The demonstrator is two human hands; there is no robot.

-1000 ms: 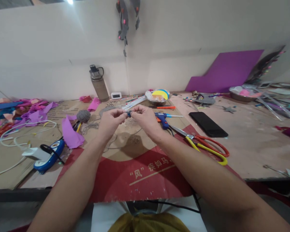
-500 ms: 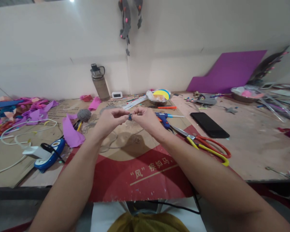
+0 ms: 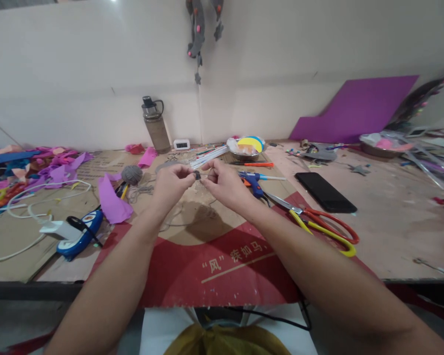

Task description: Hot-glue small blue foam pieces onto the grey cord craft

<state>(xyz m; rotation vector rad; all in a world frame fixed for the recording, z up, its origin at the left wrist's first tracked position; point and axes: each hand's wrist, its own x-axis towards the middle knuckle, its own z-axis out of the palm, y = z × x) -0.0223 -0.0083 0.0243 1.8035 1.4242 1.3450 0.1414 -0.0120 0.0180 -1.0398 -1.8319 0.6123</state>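
Note:
Above the cardboard, my left hand point(image 3: 174, 183) is closed, thumb and index finger pinching a small dark grey-blue piece point(image 3: 197, 175), too small to name. Just to its right, my right hand point(image 3: 222, 182) is closed too. Its fingertips pinch what looks like a thin strand of grey yarn beside the piece, though the tips partly hide it. A loose yarn strand point(image 3: 177, 225) curves over the cardboard below. The grey ball of yarn point(image 3: 131, 174) lies to the left of my left hand. To the right of my right hand is a blue glue gun point(image 3: 254, 183).
Scissors point(image 3: 318, 222) with red and yellow handles and a black phone point(image 3: 324, 192) lie on the right. A blue power strip point(image 3: 80, 236) and purple felt point(image 3: 113, 199) are on the left. Behind stand a bottle point(image 3: 156, 129) and a bowl point(image 3: 248, 156).
My right fingertips have drawn slightly away from the dark piece, which stays in my left fingers. The whole view has shifted a little.

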